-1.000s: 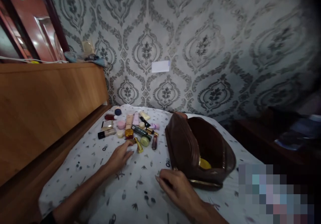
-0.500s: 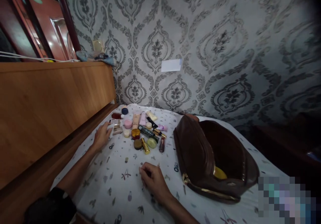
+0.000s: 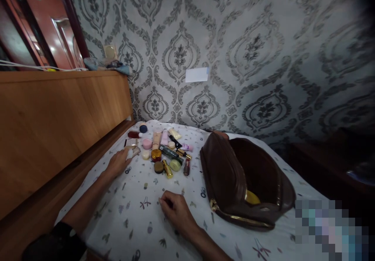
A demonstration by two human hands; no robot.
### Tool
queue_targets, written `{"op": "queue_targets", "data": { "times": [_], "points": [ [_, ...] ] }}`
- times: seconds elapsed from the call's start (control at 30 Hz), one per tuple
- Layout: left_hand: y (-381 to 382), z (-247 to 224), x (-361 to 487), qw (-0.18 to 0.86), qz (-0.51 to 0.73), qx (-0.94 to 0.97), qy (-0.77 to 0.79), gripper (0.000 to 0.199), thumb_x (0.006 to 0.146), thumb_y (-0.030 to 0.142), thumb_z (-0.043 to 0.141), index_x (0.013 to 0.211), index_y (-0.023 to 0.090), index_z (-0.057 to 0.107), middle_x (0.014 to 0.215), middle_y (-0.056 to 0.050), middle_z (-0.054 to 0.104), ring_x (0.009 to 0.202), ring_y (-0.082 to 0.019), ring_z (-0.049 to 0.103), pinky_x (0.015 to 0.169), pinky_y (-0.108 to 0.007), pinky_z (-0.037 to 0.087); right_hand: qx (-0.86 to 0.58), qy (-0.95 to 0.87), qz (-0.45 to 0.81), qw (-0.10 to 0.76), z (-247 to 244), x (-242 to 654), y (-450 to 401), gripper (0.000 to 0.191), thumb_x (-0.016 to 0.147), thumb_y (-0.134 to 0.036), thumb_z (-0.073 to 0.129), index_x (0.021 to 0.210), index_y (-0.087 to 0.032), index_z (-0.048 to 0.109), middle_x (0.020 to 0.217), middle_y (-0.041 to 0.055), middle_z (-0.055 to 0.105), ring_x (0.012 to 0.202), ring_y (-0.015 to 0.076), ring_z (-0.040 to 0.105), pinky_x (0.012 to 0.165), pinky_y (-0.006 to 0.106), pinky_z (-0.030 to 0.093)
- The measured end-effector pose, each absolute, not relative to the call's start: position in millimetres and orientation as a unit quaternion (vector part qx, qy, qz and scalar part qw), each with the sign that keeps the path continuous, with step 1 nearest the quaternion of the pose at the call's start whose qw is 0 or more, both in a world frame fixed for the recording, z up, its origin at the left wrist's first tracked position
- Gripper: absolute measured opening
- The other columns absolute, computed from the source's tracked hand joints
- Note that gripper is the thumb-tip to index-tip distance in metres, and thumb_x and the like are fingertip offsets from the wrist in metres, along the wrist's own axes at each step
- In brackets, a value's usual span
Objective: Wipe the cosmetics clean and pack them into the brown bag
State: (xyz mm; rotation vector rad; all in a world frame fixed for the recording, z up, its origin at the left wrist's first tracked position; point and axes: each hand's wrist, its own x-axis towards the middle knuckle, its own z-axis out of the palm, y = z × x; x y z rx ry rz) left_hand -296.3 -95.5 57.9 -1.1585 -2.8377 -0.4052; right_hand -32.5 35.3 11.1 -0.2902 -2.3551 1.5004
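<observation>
My left hand (image 3: 117, 162) is at the left edge of a group of cosmetics, its fingers closed on the near edge of a small pale flat compact (image 3: 135, 151). Just beyond lies another flat case (image 3: 131, 142). My right hand (image 3: 177, 210) rests on the sheet, loosely curled with nothing visible in it. Between the hands and the wall are a pink jar (image 3: 147, 143), an amber jar (image 3: 156, 155), a gold lipstick tube (image 3: 167, 169), a dark green tube (image 3: 168, 151), a green-lidded jar (image 3: 175, 164) and several other tubes and jars.
A brown leather bag (image 3: 221, 175) stands unzipped on the right, something yellow (image 3: 252, 197) inside. The patterned sheet (image 3: 125, 210) covers the bed. A wooden board (image 3: 64, 116) runs along the left, and a patterned wall (image 3: 180, 97) rises behind.
My left hand has moved slightly nearer and closed on the lower compact, which has shifted a little. My right hand stays curled in place. The view has turned slightly right.
</observation>
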Motion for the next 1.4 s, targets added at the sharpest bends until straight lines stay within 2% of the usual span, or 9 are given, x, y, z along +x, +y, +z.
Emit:
{"op": "queue_targets", "data": {
  "times": [0.1,0.3,0.43,0.6,0.73,0.93,1.07,1.17,1.4],
  "points": [
    [-97.2,60.0,-269.0,0.013,-0.087,-0.355,-0.931,0.030,0.090,0.034,0.046,0.112,0.015,0.050,0.101,-0.017,0.068,0.096,-0.033,0.065,0.079,-0.040,0.046,-0.109,-0.833,0.514,0.176,9.0,-32.9,34.1,0.018,0.082,-0.020,0.051,0.065,-0.017,0.054,0.058,-0.0038,0.050,0.058,0.0114,0.045,0.057,0.022,0.034],
    [-109.2,65.4,-201.5,-0.127,-0.179,-0.459,-0.861,0.029,0.091,0.046,0.037,0.100,0.021,0.049,0.073,0.000,0.061,0.070,-0.021,0.061,0.066,-0.030,0.045,-0.090,-0.853,0.472,0.204,5.2,-32.4,34.9,0.008,0.080,-0.013,0.057,0.078,-0.017,0.063,0.074,0.0001,0.062,0.069,0.0137,0.056,0.066,0.023,0.042],
    [-110.8,73.3,-196.4,-0.069,-0.185,-0.425,-0.884,0.032,0.089,0.052,0.035,0.093,0.023,0.047,0.065,0.003,0.054,0.066,-0.021,0.057,0.064,-0.030,0.042,-0.079,-0.866,0.448,0.210,6.0,-30.6,34.4,0.012,0.084,-0.017,0.060,0.095,-0.016,0.065,0.087,0.0038,0.064,0.079,0.0158,0.059,0.075,0.026,0.046],
    [-109.3,58.4,-220.7,0.011,-0.180,-0.415,-0.892,0.032,0.087,0.051,0.033,0.092,0.023,0.047,0.090,-0.005,0.062,0.090,-0.026,0.061,0.080,-0.035,0.046,-0.091,-0.875,0.433,0.194,7.7,-26.4,28.8,0.018,0.082,-0.017,0.065,0.100,-0.016,0.065,0.092,0.0039,0.063,0.080,0.0153,0.061,0.078,0.027,0.048],
    [-101.9,34.6,-228.6,-0.022,-0.184,-0.395,-0.900,0.038,0.088,0.054,0.031,0.102,0.022,0.047,0.092,-0.008,0.066,0.088,-0.028,0.065,0.077,-0.036,0.049,-0.085,-0.888,0.408,0.193,3.0,-26.3,29.6,0.031,0.081,-0.026,0.071,0.110,-0.019,0.063,0.098,0.0032,0.063,0.085,0.0160,0.062,0.080,0.027,0.049],
    [-103.3,21.8,-214.0,0.003,-0.193,-0.414,-0.889,0.044,0.087,0.055,0.034,0.108,0.020,0.048,0.099,-0.013,0.068,0.095,-0.031,0.065,0.083,-0.040,0.050,-0.059,-0.910,0.356,0.206,-3.4,-27.3,31.8,0.059,0.076,-0.041,0.078,0.125,-0.017,0.056,0.118,0.0104,0.060,0.114,0.0246,0.054,0.099,0.035,0.044],
    [-104.8,4.4,-205.2,0.007,-0.222,-0.448,-0.866,0.041,0.086,0.053,0.039,0.111,0.021,0.050,0.110,-0.013,0.068,0.105,-0.031,0.064,0.089,-0.041,0.050,-0.062,-0.915,0.348,0.195,-3.6,-29.1,32.2,0.064,0.072,-0.045,0.080,0.125,-0.018,0.056,0.118,0.0102,0.058,0.114,0.0257,0.052,0.099,0.036,0.044],
    [-103.0,-6.7,-203.7,0.021,-0.255,-0.445,-0.858,0.042,0.085,0.051,0.044,0.115,0.022,0.052,0.113,-0.011,0.069,0.103,-0.029,0.065,0.089,-0.039,0.051,-0.063,-0.915,0.347,0.197,-4.0,-30.3,31.8,0.061,0.071,-0.040,0.081,0.123,-0.021,0.057,0.115,0.0075,0.058,0.111,0.0253,0.052,0.098,0.037,0.044],
    [-94.8,17.7,-233.1,-0.013,-0.334,-0.444,-0.831,0.041,0.085,0.050,0.045,0.108,0.020,0.061,0.082,-0.001,0.071,0.075,-0.021,0.065,0.074,-0.032,0.054,-0.008,-0.885,0.371,0.281,-12.3,-27.4,30.8,0.044,0.079,-0.003,0.056,0.119,-0.020,0.058,0.108,0.0068,0.063,0.103,0.0214,0.057,0.093,0.036,0.049]
  ]
}}
